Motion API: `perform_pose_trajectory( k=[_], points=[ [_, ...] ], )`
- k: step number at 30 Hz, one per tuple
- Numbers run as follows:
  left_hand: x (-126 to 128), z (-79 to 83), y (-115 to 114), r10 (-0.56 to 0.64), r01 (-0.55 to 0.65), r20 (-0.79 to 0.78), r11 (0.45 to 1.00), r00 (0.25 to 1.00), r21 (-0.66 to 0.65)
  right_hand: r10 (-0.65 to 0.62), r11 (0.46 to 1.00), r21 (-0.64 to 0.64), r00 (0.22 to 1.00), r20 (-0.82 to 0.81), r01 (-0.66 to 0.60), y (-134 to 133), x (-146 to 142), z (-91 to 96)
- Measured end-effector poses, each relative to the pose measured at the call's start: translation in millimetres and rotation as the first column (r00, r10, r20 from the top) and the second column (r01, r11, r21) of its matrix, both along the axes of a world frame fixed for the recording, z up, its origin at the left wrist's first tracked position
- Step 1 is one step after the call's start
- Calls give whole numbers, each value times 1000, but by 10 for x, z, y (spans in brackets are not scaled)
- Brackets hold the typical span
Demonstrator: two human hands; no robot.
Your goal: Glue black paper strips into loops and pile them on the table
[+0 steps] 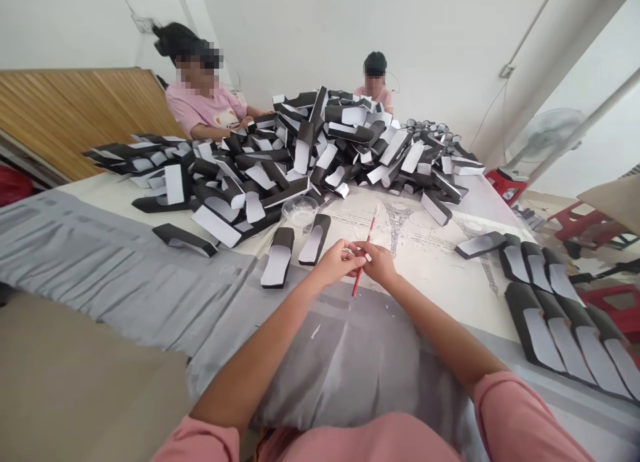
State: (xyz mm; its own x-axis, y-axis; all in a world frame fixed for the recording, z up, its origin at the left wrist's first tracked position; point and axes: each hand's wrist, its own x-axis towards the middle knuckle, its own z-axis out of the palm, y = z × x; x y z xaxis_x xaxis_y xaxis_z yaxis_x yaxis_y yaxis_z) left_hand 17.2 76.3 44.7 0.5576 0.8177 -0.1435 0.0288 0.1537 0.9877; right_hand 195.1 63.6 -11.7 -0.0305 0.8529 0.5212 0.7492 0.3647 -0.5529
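Observation:
Both my hands, my left hand (337, 262) and my right hand (380, 263), meet at the middle of the table, fingers closed around a red pencil (367, 247) that slants across them. Just left of them lie two black shoe-sole pieces faced with white paper (277, 257). Behind these rises a large heap of similar pieces (300, 155). More pieces lie overlapped in rows (565, 335) on the right. Small white scraps are scattered on the table cover.
A printed Eiffel Tower sheet (395, 229) and grey cloth (125, 262) cover the table, with a transparent plastic dish (300, 211) by the heap. Two co-workers in pink (200, 99) sit beyond it. A standing fan (545, 139) and red stools (600, 229) are on the right.

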Motion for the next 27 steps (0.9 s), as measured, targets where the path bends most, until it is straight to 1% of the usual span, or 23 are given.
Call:
perform_pose_trajectory(
  k=[2, 4, 6, 7, 9, 11, 13, 14, 15, 17, 20, 21, 24, 27],
  points=[
    [-68, 52, 253, -20, 31, -121, 996, 992, 87, -48, 999, 14, 995, -87, 50, 73, 35, -95],
    [-120, 128, 543, 50, 3, -229, 975, 972, 224, -70, 997, 25, 988, -140, 74, 122, 86, -168],
    [-144, 227, 849, 150, -10, -337, 923, 930, 385, -88, 995, 32, 978, -189, 96, 148, 137, -210],
    [-144, 284, 1002, 195, 9, -387, 885, 901, 466, -96, 994, 29, 972, -216, 105, 154, 155, -221],
    [-119, 401, 1307, 286, 77, -487, 798, 825, 598, -109, 993, 15, 956, -274, 117, 160, 172, -228],
    [-67, 510, 1605, 387, 160, -556, 699, 736, 697, -111, 993, 2, 941, -319, 117, 166, 168, -229],
    [3, 592, 1892, 485, 256, -620, 621, 617, 741, -103, 994, -2, 937, -335, 108, 173, 157, -230],
    [42, 620, 2030, 520, 306, -647, 595, 558, 743, -98, 995, 0, 938, -331, 104, 177, 153, -232],
    [81, 639, 2162, 541, 349, -670, 582, 508, 735, -93, 995, 2, 940, -329, 99, 179, 151, -234],
    [158, 651, 2410, 553, 417, -714, 580, 430, 700, -83, 996, 9, 943, -323, 91, 180, 152, -239],
    [275, 617, 2728, 518, 477, -787, 627, 334, 615, -73, 996, 20, 944, -321, 84, 176, 154, -242],
    [315, 598, 2818, 499, 482, -806, 647, 317, 590, -70, 997, 21, 945, -321, 80, 176, 152, -241],
    [429, 531, 3023, 446, 473, -842, 696, 304, 540, -66, 997, 14, 948, -312, 74, 181, 140, -236],
    [518, 474, 3130, 427, 480, -859, 712, 282, 511, -70, 997, 1, 952, -297, 74, 187, 130, -227]
  ],
)
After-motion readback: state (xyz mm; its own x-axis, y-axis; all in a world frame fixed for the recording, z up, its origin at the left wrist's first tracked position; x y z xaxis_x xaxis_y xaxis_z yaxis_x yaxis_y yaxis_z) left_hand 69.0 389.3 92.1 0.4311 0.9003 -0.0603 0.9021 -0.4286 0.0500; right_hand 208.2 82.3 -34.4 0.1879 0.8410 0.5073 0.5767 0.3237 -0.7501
